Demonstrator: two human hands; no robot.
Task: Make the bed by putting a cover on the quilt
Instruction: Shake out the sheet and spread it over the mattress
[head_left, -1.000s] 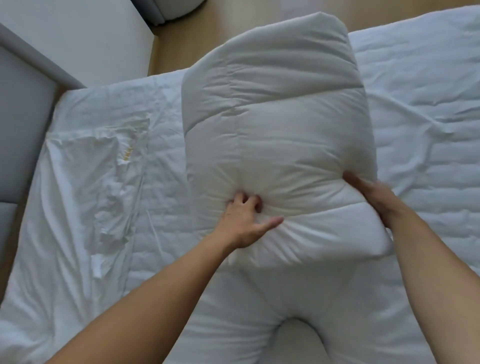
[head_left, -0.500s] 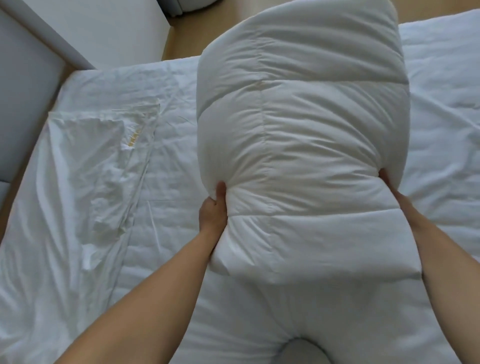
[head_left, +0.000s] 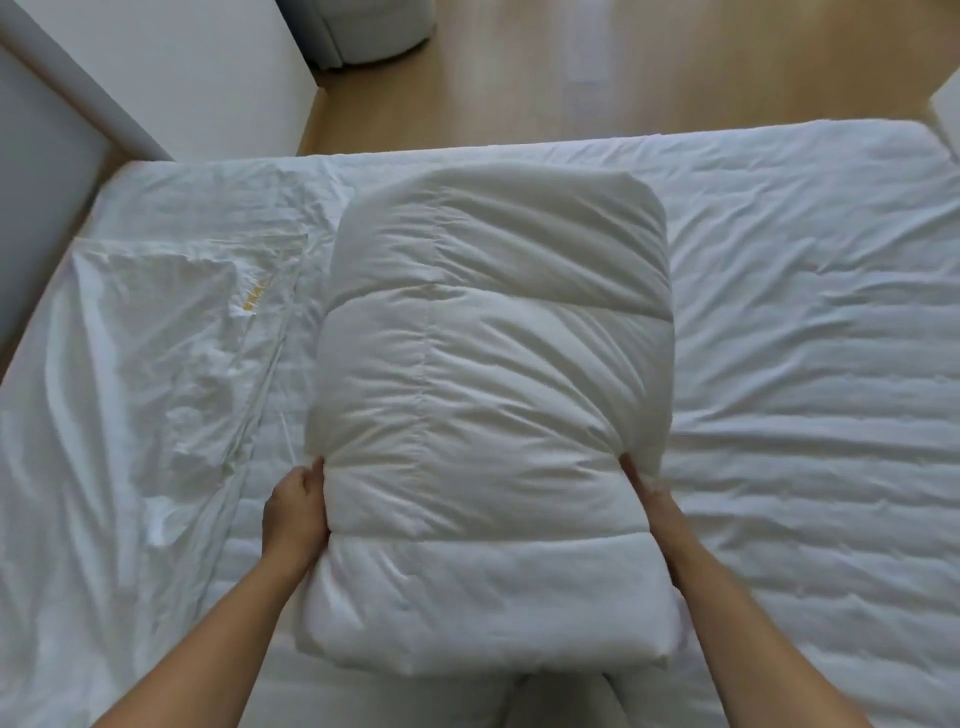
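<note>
A thick, folded white quilt (head_left: 493, 405) fills the middle of the view, over the bed (head_left: 810, 395). My left hand (head_left: 295, 512) grips its left side, fingers curled into the padding. Opposite it, my right hand (head_left: 649, 493) holds the right side, with the fingers tucked behind the fold and mostly hidden. A thin, wrinkled white cover (head_left: 150, 374) with a small yellow label lies flat on the bed's left part, apart from the quilt.
A grey headboard (head_left: 36, 208) and a white wall or cabinet side (head_left: 171, 67) stand at the left. Wooden floor (head_left: 597, 73) runs beyond the bed's far edge. A pale rounded piece of furniture (head_left: 363, 26) sits at the top.
The quilt was tilted up toward me and is now lower and flatter over the bed. My left hand moved from its front face to its left side. The view shifted forward.
</note>
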